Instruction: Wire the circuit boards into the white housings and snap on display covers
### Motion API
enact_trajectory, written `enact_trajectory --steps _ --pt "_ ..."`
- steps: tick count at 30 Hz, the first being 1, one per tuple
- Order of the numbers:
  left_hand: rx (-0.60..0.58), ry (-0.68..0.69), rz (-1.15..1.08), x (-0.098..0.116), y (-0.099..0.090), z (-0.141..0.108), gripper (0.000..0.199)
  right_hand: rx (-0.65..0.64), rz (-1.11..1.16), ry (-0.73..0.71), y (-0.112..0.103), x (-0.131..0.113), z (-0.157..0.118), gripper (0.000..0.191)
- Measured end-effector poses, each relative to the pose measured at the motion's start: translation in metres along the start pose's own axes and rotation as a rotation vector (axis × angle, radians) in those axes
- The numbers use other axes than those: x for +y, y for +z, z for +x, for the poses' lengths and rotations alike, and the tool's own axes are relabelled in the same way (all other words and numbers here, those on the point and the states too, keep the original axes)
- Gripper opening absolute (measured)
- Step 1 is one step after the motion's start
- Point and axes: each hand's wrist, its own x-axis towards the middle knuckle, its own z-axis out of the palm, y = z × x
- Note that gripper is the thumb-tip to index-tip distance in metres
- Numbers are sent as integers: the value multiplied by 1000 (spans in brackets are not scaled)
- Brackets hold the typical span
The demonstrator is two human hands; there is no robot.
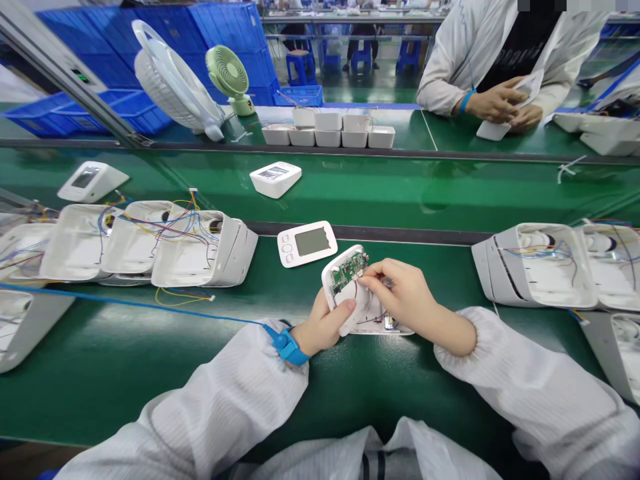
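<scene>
My left hand (323,325) grips a white plastic device shell (336,280) from below, tilted up, with a green circuit board (349,268) showing inside it. My right hand (400,293) pinches at the board's right edge, fingers closed over thin wires. A blue wrist strap (286,345) with a blue cord sits on my left wrist. Just beyond lies a white front cover with a grey screen (307,243), flat on the green mat.
Open white housings with coloured wires (195,250) line the left; more housings (545,267) stand at right. A closed white unit (275,179) rests on the conveyor (425,193). Two fans (227,70) and white trays (327,130) sit behind. A co-worker's hands (500,103) work opposite.
</scene>
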Motion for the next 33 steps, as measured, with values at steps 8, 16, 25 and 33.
enact_trajectory --steps 8,16,25,33 --pt "-18 102 218 9 12 0 37 32 -7 1 1 0 0 10" --pt "-19 106 194 7 22 -3 32 113 -57 -32 1 0 -6 14" --pt "-38 138 270 10 27 -1 39 99 -31 -17 2 2 -4 10" --pt "-55 179 345 4 20 -3 37 69 -31 -35 0 3 -4 11"
